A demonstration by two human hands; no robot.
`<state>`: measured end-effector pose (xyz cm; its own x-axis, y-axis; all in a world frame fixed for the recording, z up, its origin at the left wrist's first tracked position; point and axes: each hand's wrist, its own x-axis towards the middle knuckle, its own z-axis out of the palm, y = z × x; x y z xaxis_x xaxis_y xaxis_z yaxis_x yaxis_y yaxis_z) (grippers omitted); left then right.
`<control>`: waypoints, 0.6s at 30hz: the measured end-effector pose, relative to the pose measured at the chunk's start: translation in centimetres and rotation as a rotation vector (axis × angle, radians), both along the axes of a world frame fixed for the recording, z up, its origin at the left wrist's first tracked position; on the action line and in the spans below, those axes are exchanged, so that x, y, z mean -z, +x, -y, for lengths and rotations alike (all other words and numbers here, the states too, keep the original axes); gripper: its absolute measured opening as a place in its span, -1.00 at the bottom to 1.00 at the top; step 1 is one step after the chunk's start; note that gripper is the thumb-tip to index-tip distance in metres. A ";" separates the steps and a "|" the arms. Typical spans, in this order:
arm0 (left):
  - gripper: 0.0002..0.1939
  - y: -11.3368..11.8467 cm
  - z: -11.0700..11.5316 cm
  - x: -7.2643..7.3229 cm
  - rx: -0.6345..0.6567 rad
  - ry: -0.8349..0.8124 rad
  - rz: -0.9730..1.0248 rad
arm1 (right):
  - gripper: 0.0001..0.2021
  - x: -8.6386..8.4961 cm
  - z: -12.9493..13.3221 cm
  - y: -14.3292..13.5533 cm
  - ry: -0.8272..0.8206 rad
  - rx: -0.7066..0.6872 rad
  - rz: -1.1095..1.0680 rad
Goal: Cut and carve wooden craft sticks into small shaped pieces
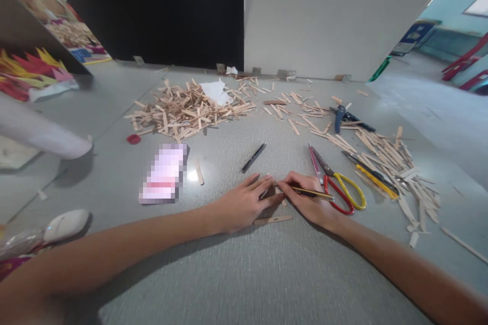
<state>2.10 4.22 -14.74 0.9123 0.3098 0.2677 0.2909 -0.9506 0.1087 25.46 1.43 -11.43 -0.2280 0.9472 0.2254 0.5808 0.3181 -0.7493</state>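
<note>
My right hand [305,197] is closed around a black and yellow pencil [312,193], its tip down by my left fingertips. With fingers bent, my left hand [247,202] presses on the tabletop and pinches a small wooden stick, mostly hidden between the two hands. Just below the left thumb lies a flat wooden stick [272,220] with a small mark on it. Beyond my hands is a black pen [253,157]. Scissors [343,188] with one red and one yellow handle lie open beside my right hand.
A large heap of wooden sticks [183,111] spreads at the back, with more sticks [385,155] along the right. Blue-handled cutters [339,117] and a yellow cutter knife [375,177] lie there. Left are a phone [163,172], a white mouse [66,225] and a white roll [41,129].
</note>
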 end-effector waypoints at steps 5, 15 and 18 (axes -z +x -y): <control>-0.47 0.1 0.0 -0.1 0.004 0.065 -0.025 | -0.60 0.1 0.0 0.0 0.004 -0.002 0.009; -0.56 0.4 0.0 -0.9 0.012 0.098 0.003 | -0.47 -0.2 0.1 -0.1 0.002 -0.050 0.038; -0.53 0.5 0.0 -1.3 0.014 0.109 -0.004 | -0.48 -0.2 0.2 -0.1 -0.001 -0.043 0.048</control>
